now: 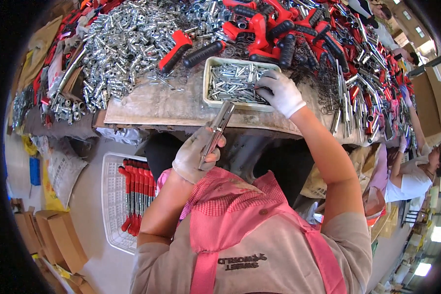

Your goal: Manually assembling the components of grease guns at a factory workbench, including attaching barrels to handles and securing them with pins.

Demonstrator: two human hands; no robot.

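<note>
silver tube held by curled left fingers (upper end jutting clear)

1 downward fisheye view, head height

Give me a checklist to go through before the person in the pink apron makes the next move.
1. Left hand has a grip on the slim metal part: ok, its fingers are wrapped around it.
2. Right hand is at the white tray: ok, its fingers are over the tray's right side.
3. Small metal pins are on hand: ok, many lie loose in the tray.
4. Right hand has picked up a pin: cannot tell, the fingertips are hidden.
5. Both hands are gloved: ok, though full fingertip cover is unclear.
6. Pins lie neatly in line: not ok, they point every which way.
</note>
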